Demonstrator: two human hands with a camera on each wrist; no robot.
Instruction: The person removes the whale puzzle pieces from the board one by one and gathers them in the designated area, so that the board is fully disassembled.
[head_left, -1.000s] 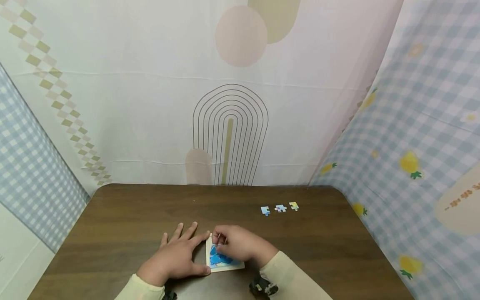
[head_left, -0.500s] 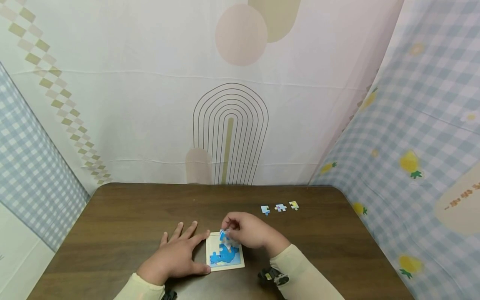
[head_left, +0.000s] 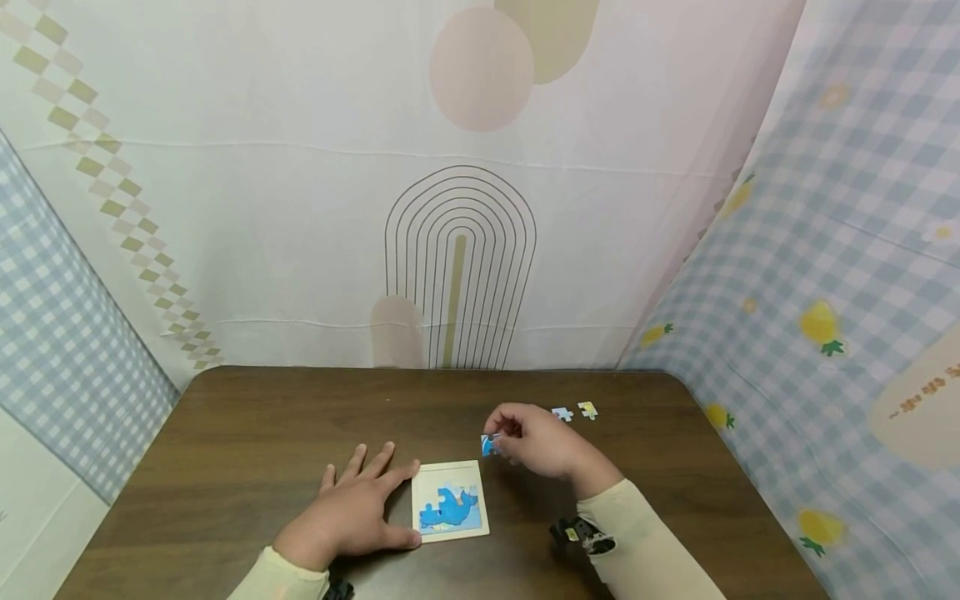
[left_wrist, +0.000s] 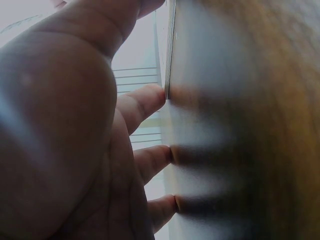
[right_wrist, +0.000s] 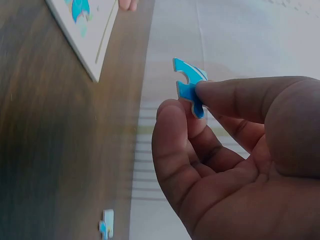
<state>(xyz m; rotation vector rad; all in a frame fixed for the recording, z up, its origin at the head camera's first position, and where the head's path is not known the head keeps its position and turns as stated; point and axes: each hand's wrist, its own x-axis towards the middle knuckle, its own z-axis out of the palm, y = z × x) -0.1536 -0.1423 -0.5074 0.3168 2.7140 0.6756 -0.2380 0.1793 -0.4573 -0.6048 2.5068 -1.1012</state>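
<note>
Between thumb and fingertips my right hand [head_left: 543, 442] pinches a blue jigsaw puzzle piece [right_wrist: 189, 90], raised off the table beyond the puzzle's upper right corner. The puzzle board [head_left: 442, 475] has a pale wooden frame and lies flat. Its lower part holds joined pieces with a blue animal picture [head_left: 453, 508]; bare pale backing shows along the top and upper left. Fingers spread, my left hand [head_left: 348, 512] rests on the table, with thumb and index tip touching the board's left edge. In the left wrist view those fingers [left_wrist: 150, 100] look straight.
Past my right hand lie two loose puzzle pieces, one light blue and purple [head_left: 562, 413], one yellow [head_left: 588, 410]. A loose piece [right_wrist: 107, 223] also shows low in the right wrist view. A patterned cloth [head_left: 300, 250] hangs behind the brown table [head_left: 285, 408].
My right hand has lifted the blue puzzle piece out of the board and carried it up and to the right, baring the board's upper part. The left hand has stayed in place.
</note>
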